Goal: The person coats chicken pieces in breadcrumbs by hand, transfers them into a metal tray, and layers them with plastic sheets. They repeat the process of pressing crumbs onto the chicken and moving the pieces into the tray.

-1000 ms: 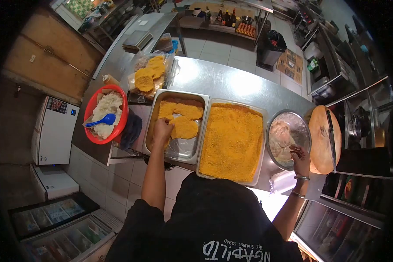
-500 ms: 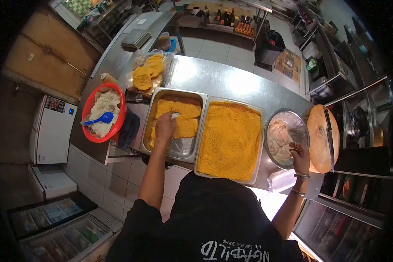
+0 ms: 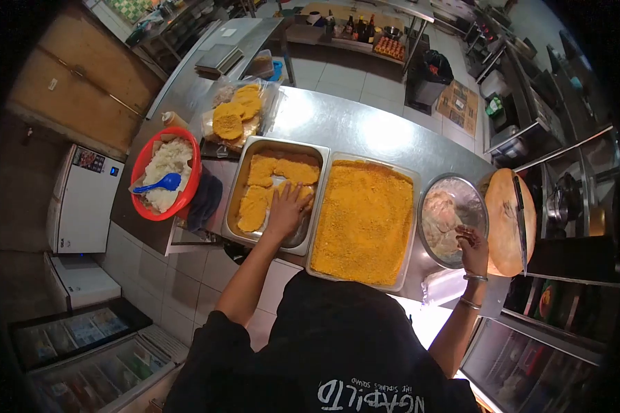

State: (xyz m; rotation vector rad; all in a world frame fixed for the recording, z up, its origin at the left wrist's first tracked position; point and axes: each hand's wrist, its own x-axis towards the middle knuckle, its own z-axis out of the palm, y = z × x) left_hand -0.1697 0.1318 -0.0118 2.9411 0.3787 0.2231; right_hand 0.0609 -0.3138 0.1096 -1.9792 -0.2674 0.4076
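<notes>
My left hand (image 3: 288, 212) lies spread over a breaded cutlet on the right side of a steel pan (image 3: 235, 199), covering much of it. Other orange-coated cutlets (image 3: 253, 208) line the pan's left and far sides, with bare metal between. Beside the pan, a shallow tray (image 3: 365, 220) is filled with orange breadcrumbs. My right hand (image 3: 472, 249) hangs at the near right rim of a metal bowl (image 3: 487, 217), its coated fingers loosely bent and apart, with nothing seen in them. Pale, wet raw meat (image 3: 441, 213) sits in that bowl.
A red basin (image 3: 194, 172) of rice with a blue spoon (image 3: 162, 182) stands left. More breaded patties (image 3: 229, 120) lie on plastic behind the pan. On the right, a knife (image 3: 520, 213) rests across a round wooden board (image 3: 501, 220).
My left hand has shifted right and toward me in the pan, going from gripping a cutlet to spreading flat over it. The right hand stays nearly still by the bowl.
</notes>
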